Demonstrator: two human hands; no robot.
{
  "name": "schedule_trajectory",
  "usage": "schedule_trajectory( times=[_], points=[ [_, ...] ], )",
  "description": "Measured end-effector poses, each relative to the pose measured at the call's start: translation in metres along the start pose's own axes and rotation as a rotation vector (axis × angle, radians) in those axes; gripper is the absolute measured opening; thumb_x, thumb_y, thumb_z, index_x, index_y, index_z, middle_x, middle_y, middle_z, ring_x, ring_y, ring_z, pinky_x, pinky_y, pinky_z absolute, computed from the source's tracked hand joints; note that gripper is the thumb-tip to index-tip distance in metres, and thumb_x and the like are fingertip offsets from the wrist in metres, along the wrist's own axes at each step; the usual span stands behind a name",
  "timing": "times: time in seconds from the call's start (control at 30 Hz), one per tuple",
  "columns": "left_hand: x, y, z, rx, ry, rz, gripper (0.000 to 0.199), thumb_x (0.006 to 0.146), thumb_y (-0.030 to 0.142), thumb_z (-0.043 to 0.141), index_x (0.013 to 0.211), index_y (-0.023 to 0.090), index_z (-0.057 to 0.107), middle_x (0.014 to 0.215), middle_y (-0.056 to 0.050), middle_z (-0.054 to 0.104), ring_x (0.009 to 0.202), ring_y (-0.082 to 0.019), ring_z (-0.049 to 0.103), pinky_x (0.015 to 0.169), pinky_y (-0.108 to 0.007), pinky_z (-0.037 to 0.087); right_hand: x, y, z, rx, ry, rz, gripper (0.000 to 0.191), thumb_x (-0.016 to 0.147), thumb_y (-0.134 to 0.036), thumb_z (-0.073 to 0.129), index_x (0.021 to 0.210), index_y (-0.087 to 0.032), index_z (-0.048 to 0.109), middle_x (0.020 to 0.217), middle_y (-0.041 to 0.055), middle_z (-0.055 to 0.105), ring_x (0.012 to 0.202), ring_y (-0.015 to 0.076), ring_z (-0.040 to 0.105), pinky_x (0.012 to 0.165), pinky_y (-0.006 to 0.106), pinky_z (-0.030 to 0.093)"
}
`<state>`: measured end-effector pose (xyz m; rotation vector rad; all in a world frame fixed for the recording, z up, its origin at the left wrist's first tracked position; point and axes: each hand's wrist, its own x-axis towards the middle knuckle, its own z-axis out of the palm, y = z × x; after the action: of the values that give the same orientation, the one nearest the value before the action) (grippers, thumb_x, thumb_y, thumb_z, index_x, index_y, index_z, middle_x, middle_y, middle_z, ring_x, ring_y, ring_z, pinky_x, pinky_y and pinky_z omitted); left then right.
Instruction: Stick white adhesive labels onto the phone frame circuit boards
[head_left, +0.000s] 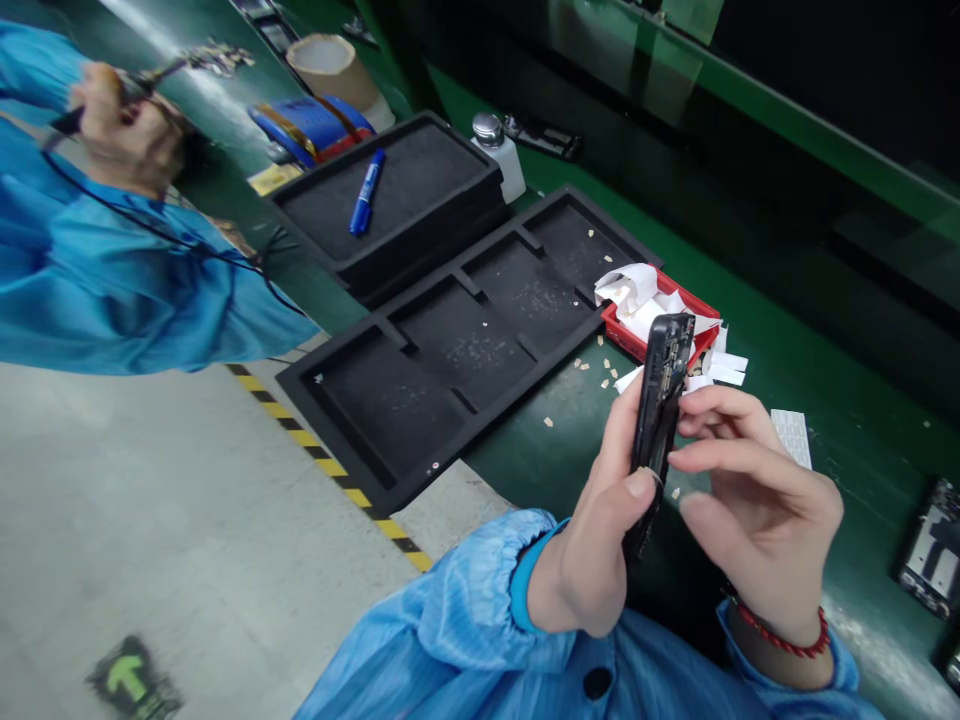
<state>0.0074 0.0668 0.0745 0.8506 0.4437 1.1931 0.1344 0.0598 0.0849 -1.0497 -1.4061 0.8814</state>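
Over the near edge of a green workbench [825, 400], I see my two bare hands holding a dark phone body [660, 420] edge-on to the camera. My left hand [592, 540] wraps its lower half from the left, thumb pressed on the near edge, fingers closed behind it. My right hand [757, 500] comes in from the right, its fingers loosely curled, with thumb and forefinger pinched at the phone's edge about midway up; I cannot tell whether they grip anything small there. A red cord bracelet [784, 635] circles that wrist. The phone body's long axis runs nearly upright, tilted a little to the right at the top, so its upper end rises free above both hands, and the right hand's fingertips are the nearer to that free part. Just behind the top of the phone sits a red tray [694, 300] heaped with white paper strips [637, 290], scraps scattered around it. Left of it lies a long black foam tray [450, 350] with four compartments, and beyond that another black tray carrying a blue marker [366, 192]. At far left, another person's hand [120, 125] in a blue sleeve holds a tool.
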Motion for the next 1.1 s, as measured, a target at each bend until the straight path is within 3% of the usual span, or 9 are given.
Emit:
schedule_trajectory(
  times=[0.17,0.33,0.5,0.7,0.9,1.0,1.1],
  points=[
    [-0.003,0.001,-0.001,0.11,-0.01,-0.009,0.055,0.105,0.025,0.033,0.159,0.032,0.032,0.163,0.002,0.036,0.153,-0.025,0.029,0.129,-0.042,0.023,0.0,-0.003,0.003,-0.027,0.023,-0.01,0.023,0.078,-0.003,0.075,0.094,-0.021,0.074,0.122,0.0064,0.062,0.106,0.0158,0.06,0.093,0.032,0.053],
    [-0.001,0.001,0.0,0.13,-0.008,-0.013,0.055,0.104,0.027,0.034,0.159,0.026,0.033,0.163,-0.001,0.036,0.153,-0.026,0.03,0.129,-0.043,0.024,0.001,-0.002,0.004,-0.047,0.012,-0.007,0.019,0.079,-0.002,0.072,0.086,-0.02,0.071,0.12,0.0057,0.062,0.106,0.0165,0.061,0.092,0.033,0.054],
    [-0.001,0.002,0.0,0.138,0.018,-0.022,0.057,0.102,0.033,0.037,0.158,0.022,0.033,0.16,-0.004,0.041,0.15,-0.027,0.035,0.127,-0.043,0.027,-0.002,-0.002,0.003,-0.224,-0.017,-0.117,0.018,0.083,-0.003,0.068,0.09,-0.019,0.065,0.123,0.007,0.06,0.106,0.0161,0.061,0.092,0.032,0.053],
    [-0.007,-0.001,-0.003,0.159,0.046,-0.03,0.054,0.104,0.033,0.035,0.158,0.025,0.034,0.165,0.0,0.034,0.154,-0.026,0.027,0.129,-0.041,0.022,-0.007,-0.002,0.001,-0.357,-0.049,-0.21,0.014,0.086,-0.005,0.064,0.093,-0.017,0.059,0.117,0.0089,0.063,0.11,0.0184,0.062,0.092,0.031,0.052],
    [-0.01,0.0,-0.005,0.1,0.131,-0.14,0.062,0.1,0.045,0.04,0.156,0.019,0.033,0.154,-0.009,0.048,0.146,-0.032,0.041,0.123,-0.046,0.033,-0.006,-0.005,0.0,-0.045,0.06,-0.084,0.025,0.081,-0.001,0.066,0.094,-0.019,0.054,0.096,0.0041,0.067,0.091,0.0154,0.065,0.078,0.03,0.054],
    [-0.011,0.002,-0.005,0.139,0.1,-0.132,0.06,0.099,0.044,0.04,0.154,0.02,0.036,0.151,-0.009,0.05,0.141,-0.033,0.045,0.119,-0.047,0.037,-0.005,-0.01,0.005,0.098,0.02,-0.001,0.042,0.076,-0.002,0.075,0.094,-0.022,0.043,0.095,0.0016,0.067,0.087,0.0152,0.063,0.077,0.031,0.054],
    [-0.012,0.002,-0.004,0.155,0.055,-0.104,0.059,0.1,0.043,0.04,0.155,0.022,0.036,0.15,-0.009,0.051,0.14,-0.033,0.046,0.118,-0.047,0.038,-0.004,-0.013,0.011,0.081,0.033,0.006,0.044,0.077,-0.001,0.073,0.087,-0.022,0.036,0.088,-0.0013,0.066,0.081,0.0128,0.062,0.078,0.031,0.052]
  ],
)
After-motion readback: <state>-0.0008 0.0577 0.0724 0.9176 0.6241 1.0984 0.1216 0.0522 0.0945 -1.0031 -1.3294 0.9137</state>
